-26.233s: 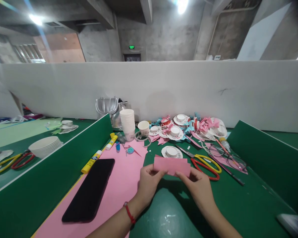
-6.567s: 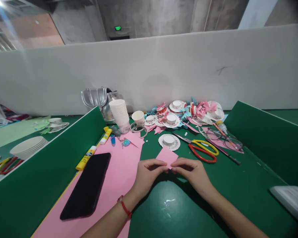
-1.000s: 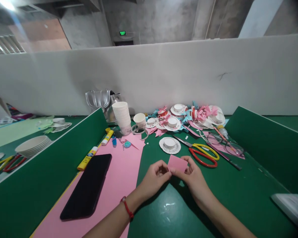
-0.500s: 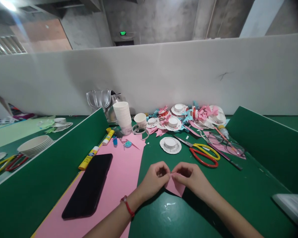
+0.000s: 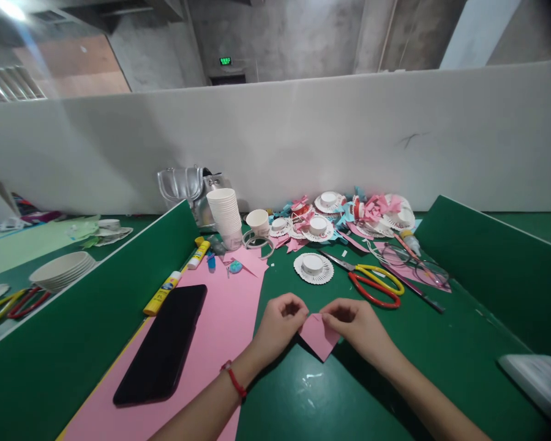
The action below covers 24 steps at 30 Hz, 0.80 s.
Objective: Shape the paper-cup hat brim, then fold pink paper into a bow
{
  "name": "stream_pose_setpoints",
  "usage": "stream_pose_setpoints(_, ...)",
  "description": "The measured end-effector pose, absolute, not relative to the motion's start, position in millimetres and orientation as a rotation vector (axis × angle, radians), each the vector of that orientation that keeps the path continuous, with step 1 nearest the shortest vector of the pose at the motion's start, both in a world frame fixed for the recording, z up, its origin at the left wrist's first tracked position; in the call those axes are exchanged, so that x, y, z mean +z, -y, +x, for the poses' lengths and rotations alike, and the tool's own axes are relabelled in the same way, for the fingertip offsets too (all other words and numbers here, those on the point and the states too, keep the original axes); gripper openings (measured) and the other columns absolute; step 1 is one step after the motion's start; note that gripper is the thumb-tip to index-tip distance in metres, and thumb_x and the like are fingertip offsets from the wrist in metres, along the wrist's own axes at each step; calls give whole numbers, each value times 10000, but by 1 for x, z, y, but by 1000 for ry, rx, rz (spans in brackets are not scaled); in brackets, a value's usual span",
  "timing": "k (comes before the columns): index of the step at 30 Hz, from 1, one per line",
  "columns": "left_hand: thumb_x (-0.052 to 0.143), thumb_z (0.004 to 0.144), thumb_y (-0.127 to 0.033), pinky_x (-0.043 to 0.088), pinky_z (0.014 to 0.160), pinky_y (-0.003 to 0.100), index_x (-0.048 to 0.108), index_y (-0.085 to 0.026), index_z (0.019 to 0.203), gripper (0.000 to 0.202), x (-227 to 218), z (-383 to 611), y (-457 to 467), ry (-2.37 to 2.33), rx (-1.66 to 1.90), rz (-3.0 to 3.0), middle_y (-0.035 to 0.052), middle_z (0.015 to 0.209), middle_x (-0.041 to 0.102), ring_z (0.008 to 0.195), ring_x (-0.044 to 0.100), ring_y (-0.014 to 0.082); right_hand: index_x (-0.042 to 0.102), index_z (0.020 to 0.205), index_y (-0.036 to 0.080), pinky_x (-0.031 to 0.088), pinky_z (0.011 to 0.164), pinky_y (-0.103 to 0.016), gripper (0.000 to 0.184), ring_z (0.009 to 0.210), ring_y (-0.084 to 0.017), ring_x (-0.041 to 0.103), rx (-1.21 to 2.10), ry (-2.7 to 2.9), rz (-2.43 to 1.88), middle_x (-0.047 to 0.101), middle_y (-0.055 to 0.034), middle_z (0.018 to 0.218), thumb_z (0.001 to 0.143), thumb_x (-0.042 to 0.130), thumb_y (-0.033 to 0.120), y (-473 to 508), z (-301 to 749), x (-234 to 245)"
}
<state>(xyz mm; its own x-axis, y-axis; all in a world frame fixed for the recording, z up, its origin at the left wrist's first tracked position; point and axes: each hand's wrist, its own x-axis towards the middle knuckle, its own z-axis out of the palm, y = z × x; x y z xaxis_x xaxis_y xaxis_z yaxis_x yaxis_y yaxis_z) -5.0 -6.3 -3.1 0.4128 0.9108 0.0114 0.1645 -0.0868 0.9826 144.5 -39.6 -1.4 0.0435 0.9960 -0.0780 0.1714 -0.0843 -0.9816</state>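
Observation:
Between both hands is a small folded piece of pink paper [image 5: 320, 339], one corner pointing down toward me. My left hand [image 5: 282, 323] pinches its left edge between thumb and fingers, a red cord bracelet on that wrist. On the other side, my right hand [image 5: 356, 324] grips the upper right edge the same way. A white paper hat shape with a fringed brim [image 5: 313, 268] lies just beyond the hands. Scissors [image 5: 367, 275] with one yellow and one red handle rest past my right hand, blades partly spread.
Left of me, a black phone [image 5: 163, 346] lies on a large pink sheet [image 5: 224, 331], beside yellow glue sticks [image 5: 163, 293]. Stacked paper cups [image 5: 224, 214] and a heap of paper hats [image 5: 324, 226] line the back. Glasses [image 5: 434, 274] lie right. Green dividers [image 5: 500, 257] flank the desk.
My hands have moved slightly apart, the left one a little leftward and up. The pink paper has turned so more of its face shows, its corner now pointing straight down.

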Motion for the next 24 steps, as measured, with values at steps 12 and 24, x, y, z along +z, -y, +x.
stream_pose_setpoints(12, 529, 694, -167, 357, 563, 217, 548, -145, 645, 57, 1, -4, 11, -932, 768, 1621, -7, 631, 527, 602, 462, 115, 573, 608, 147, 361, 491, -224, 99, 508, -111, 472, 1122, 1399, -1422, 520, 20, 531, 667, 554, 225, 42, 141, 2)
stream_pose_setpoints(24, 509, 707, -163, 340, 536, 204, 544, -142, 676, 51, 5, -4, 8, -940, 778, 1602, -26, 607, 489, 566, 431, 97, 576, 677, 149, 384, 546, -234, 141, 583, -130, 496, 1077, 1392, -1413, 554, -5, 615, 727, 500, 256, 42, 144, 0)
